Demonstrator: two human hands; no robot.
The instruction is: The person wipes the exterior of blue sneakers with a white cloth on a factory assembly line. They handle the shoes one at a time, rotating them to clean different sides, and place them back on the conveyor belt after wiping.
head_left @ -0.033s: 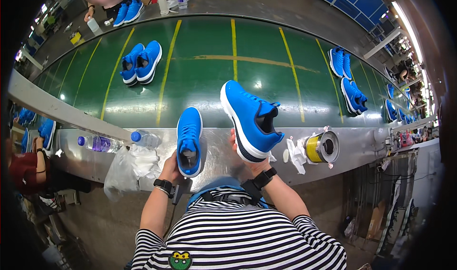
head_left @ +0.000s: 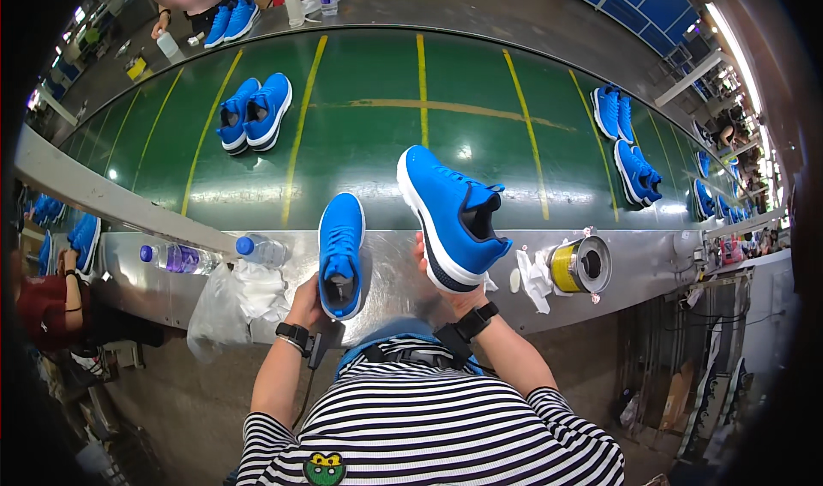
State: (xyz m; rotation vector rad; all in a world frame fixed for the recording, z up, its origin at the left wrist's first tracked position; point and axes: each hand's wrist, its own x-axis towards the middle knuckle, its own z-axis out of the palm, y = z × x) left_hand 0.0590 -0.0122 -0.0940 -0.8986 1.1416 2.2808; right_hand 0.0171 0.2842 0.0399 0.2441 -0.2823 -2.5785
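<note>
Two blue sneakers with white soles are in front of me, one at each hand. My left hand (head_left: 306,304) grips the left blue sneaker (head_left: 340,237) near its heel. That shoe's toe points away from me and its dark opening faces up; most of my fingers are hidden by it. My right hand (head_left: 465,300) holds the right blue sneaker (head_left: 454,216) from below, raised and tilted, toe toward far left. Its sole edge and heel side show, and fingertips curl out at the sole's left side. Each wrist wears a black band.
A steel ledge (head_left: 390,267) borders the green conveyor belt (head_left: 360,156). Blue sneaker pairs (head_left: 267,111) lie on the belt left and right. Plastic bottles (head_left: 180,259) and white crumpled paper (head_left: 260,289) sit left, an open yellow tin (head_left: 566,267) right. A slanted metal bar (head_left: 129,196) crosses the left side.
</note>
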